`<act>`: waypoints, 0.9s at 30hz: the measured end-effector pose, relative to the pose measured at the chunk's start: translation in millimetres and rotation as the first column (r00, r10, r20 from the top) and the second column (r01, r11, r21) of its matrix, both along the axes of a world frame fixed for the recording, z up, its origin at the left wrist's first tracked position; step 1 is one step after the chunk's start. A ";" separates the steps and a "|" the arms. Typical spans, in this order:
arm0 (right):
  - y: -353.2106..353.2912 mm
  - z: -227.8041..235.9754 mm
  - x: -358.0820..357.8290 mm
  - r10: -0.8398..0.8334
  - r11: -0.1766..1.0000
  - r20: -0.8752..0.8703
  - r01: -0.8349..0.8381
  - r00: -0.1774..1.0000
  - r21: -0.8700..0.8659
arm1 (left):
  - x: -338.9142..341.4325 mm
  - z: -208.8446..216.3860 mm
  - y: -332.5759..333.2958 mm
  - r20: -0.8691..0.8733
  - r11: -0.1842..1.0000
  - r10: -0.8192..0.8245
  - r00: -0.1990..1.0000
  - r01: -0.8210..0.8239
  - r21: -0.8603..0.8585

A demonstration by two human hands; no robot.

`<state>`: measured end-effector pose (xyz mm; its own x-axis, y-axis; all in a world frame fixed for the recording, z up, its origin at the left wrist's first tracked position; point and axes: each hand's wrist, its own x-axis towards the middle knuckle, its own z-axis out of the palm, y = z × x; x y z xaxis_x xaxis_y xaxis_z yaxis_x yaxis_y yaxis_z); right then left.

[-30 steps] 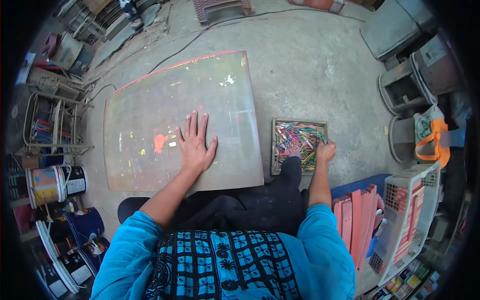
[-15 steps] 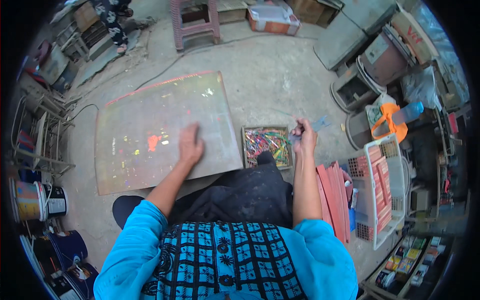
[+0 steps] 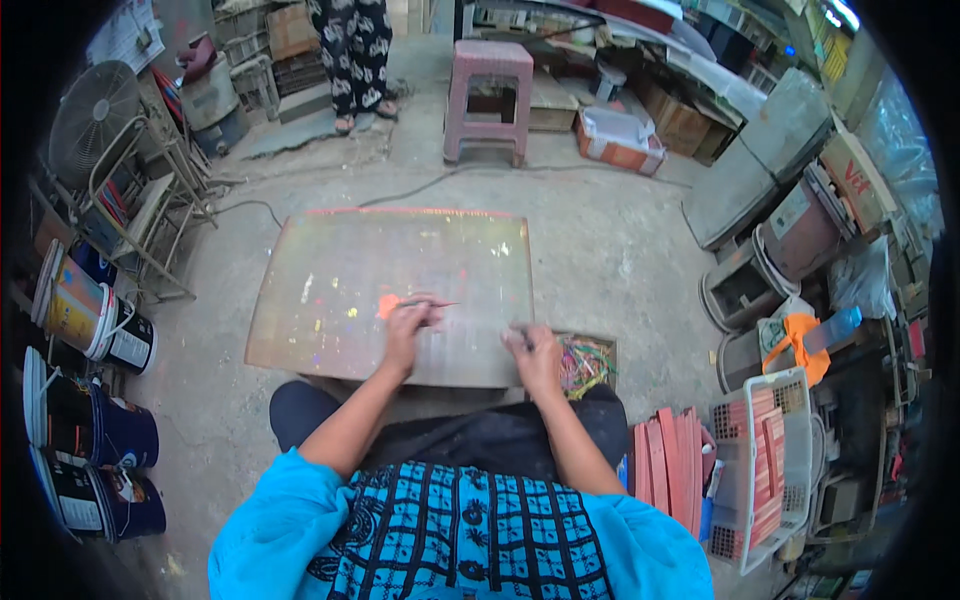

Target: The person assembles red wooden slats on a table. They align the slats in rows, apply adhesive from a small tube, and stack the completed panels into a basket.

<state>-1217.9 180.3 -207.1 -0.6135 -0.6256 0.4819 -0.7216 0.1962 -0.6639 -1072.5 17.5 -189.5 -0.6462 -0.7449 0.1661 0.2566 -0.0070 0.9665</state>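
A low board (image 3: 290, 335) with a worn grey surface, spotted with paint, lies in front of my knees. Over its middle is my left hand (image 3: 408, 325), fingers pinched round a thin dark stick (image 3: 445, 304) whose pointed end sticks out to the right. Beside an orange paint patch (image 3: 388, 306), that hand is slightly blurred. My right hand (image 3: 538, 358) hovers at the board's right edge with its fingers curled together; what they hold, if anything, I cannot make out. Partly behind this hand sits a shallow box (image 3: 613, 360) of many-coloured thin pieces (image 3: 583, 365).
Reddish strips (image 3: 668, 465) and a white plastic basket (image 3: 800, 450) stand at my right. Paint buckets (image 3: 125, 430) line the left side. Beyond the board are a pink stool (image 3: 492, 65), a cable on the floor (image 3: 420, 187) and a standing person's patterned trousers (image 3: 352, 55).
My view has tilted up. My right hand has moved left from beyond the box to the board's edge, no longer with the clear plastic. A thin stick now shows in my left hand.
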 end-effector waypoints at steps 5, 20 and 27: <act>25.9 -14.5 14.6 -0.089 0.858 -0.056 0.105 0.994 0.503 | 113.8 -32.4 -134.3 0.028 0.781 0.619 0.785 -0.612 -0.128; 30.6 -53.1 2.9 -0.247 0.651 0.030 0.143 0.969 0.746 | 274.4 -145.6 -211.2 0.182 0.233 0.896 0.405 -0.777 0.585; 23.2 -50.6 7.2 -0.209 0.675 0.039 0.115 0.977 0.729 | 273.6 -134.2 -228.5 0.171 0.243 0.906 0.387 -0.807 0.539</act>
